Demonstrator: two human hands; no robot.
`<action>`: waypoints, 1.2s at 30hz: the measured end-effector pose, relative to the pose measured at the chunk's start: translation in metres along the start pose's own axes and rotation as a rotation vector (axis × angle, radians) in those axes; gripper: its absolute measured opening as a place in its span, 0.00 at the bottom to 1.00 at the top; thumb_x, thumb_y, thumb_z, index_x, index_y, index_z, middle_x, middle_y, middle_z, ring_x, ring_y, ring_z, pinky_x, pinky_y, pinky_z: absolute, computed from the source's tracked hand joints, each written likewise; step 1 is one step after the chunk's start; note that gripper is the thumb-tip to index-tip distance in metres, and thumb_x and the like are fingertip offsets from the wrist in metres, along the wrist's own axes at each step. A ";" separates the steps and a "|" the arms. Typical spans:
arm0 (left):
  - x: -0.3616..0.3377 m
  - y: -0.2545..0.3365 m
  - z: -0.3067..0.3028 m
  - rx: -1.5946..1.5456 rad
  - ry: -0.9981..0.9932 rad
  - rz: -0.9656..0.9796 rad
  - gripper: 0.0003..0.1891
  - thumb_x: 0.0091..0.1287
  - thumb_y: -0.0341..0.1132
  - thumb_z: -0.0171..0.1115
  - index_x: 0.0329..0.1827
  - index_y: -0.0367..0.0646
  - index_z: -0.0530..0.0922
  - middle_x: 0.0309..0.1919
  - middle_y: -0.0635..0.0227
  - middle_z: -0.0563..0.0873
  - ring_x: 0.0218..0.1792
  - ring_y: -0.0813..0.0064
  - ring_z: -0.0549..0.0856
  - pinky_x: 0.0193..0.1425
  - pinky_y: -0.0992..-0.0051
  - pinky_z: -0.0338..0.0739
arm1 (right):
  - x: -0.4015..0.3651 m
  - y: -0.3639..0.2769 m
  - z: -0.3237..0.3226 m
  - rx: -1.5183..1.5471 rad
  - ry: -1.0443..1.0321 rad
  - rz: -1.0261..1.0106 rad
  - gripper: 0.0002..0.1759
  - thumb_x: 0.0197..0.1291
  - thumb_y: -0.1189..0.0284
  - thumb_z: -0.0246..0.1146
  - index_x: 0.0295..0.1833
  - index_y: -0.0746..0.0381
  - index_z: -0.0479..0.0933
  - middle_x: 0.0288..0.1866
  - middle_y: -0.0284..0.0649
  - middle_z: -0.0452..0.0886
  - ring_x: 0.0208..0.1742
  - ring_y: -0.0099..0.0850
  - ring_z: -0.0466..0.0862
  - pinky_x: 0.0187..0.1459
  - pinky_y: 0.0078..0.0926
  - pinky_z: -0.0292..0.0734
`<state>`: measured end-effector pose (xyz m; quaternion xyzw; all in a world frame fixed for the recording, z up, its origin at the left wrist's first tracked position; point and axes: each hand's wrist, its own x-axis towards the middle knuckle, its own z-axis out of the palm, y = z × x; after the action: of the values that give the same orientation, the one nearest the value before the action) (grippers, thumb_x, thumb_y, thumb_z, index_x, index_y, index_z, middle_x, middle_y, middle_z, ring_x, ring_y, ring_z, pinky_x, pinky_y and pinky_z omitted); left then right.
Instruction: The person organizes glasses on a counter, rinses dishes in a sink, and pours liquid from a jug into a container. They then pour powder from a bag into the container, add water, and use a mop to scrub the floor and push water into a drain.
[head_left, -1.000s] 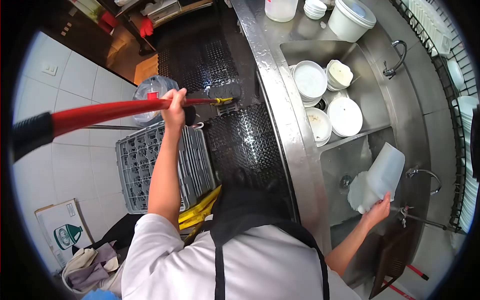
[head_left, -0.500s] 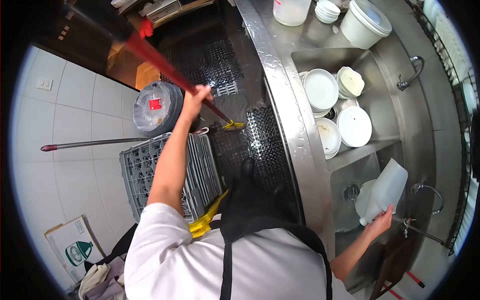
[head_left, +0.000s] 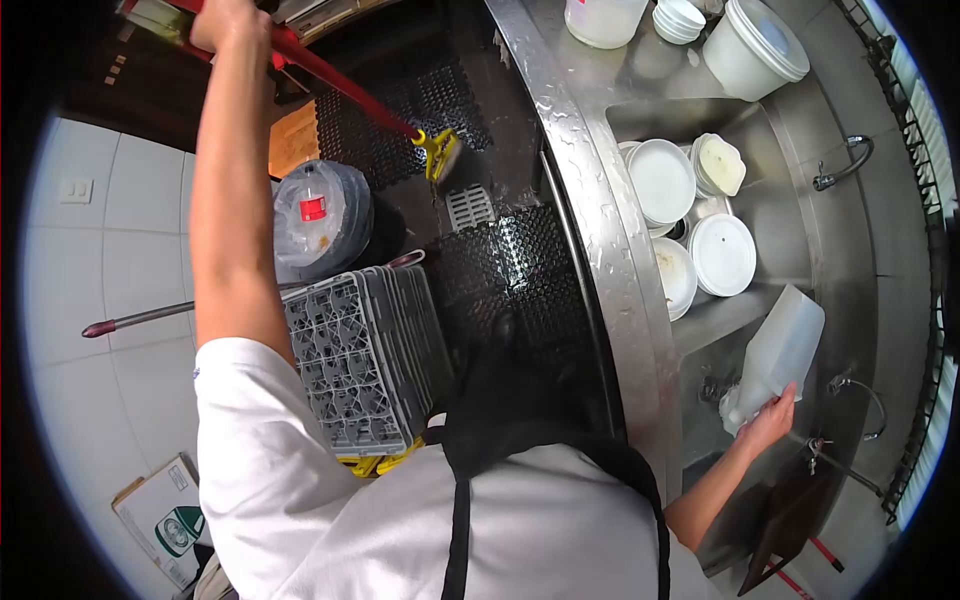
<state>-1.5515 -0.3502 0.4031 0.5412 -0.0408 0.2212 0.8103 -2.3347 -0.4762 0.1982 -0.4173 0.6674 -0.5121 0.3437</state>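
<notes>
My left hand (head_left: 228,28) is up at the top left, closed around the red pole (head_left: 335,78). At the pole's far end a yellow mop head (head_left: 440,154) is near the floor drain grate (head_left: 470,207). At the lower right my right hand (head_left: 768,422) grips a translucent white plastic jug (head_left: 786,342), tilted with its mouth down over the right-hand sink basin (head_left: 712,365). Something whitish shows around the jug's mouth; whether it is liquid or foam is unclear.
Stacked white dishes (head_left: 662,182) sit in the other basin. A white bucket (head_left: 752,50) stands on the steel counter (head_left: 590,130). On the left are grey dish racks (head_left: 345,360), a lined bin (head_left: 325,220) and another pole (head_left: 150,316).
My left hand has moved up and left with the pole, and the mop head has lifted and shifted up the view. The jug has tilted slightly further and remains in my right hand.
</notes>
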 end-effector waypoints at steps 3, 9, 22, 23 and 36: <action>-0.005 0.059 0.008 0.150 0.096 0.065 0.42 0.66 0.61 0.60 0.63 0.24 0.70 0.55 0.34 0.79 0.56 0.46 0.80 0.63 0.54 0.73 | 0.016 0.006 -0.018 -0.041 -0.019 0.017 0.21 0.68 0.59 0.64 0.46 0.70 0.80 0.36 0.31 0.76 0.36 0.19 0.72 0.39 0.21 0.68; -0.028 0.113 -0.031 -0.818 0.264 -0.132 0.17 0.61 0.41 0.66 0.47 0.41 0.77 0.33 0.67 0.83 0.31 0.69 0.81 0.36 0.74 0.77 | 0.036 0.021 -0.049 0.090 -0.033 0.027 0.22 0.69 0.58 0.62 0.48 0.70 0.79 0.39 0.34 0.78 0.39 0.23 0.75 0.43 0.23 0.71; -0.379 -0.094 -0.325 0.282 0.098 -0.431 0.23 0.69 0.54 0.64 0.24 0.49 0.70 0.27 0.74 0.78 0.33 0.80 0.74 0.46 0.73 0.69 | 0.079 0.096 -0.125 -0.546 -0.292 -0.077 0.24 0.66 0.55 0.65 0.30 0.67 0.76 0.26 0.38 0.79 0.26 0.29 0.77 0.31 0.29 0.70; -0.400 -0.114 -0.348 0.378 0.121 -0.491 0.22 0.70 0.54 0.64 0.25 0.49 0.70 0.27 0.75 0.77 0.34 0.80 0.73 0.49 0.74 0.69 | 0.074 0.102 -0.126 -0.711 -0.256 -0.171 0.25 0.64 0.54 0.64 0.30 0.67 0.77 0.28 0.44 0.81 0.28 0.36 0.79 0.33 0.33 0.72; -0.439 -0.036 -0.459 0.331 0.351 -0.693 0.27 0.71 0.64 0.53 0.36 0.45 0.69 0.33 0.68 0.77 0.37 0.73 0.77 0.48 0.70 0.73 | 0.035 0.213 -0.090 -1.374 -0.470 -0.385 0.20 0.57 0.55 0.64 0.36 0.64 0.82 0.35 0.54 0.86 0.41 0.55 0.85 0.47 0.51 0.74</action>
<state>-2.0110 -0.0889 0.0500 0.5997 0.3182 0.0278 0.7337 -2.4729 -0.4454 0.0121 -0.7455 0.6612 0.0710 0.0437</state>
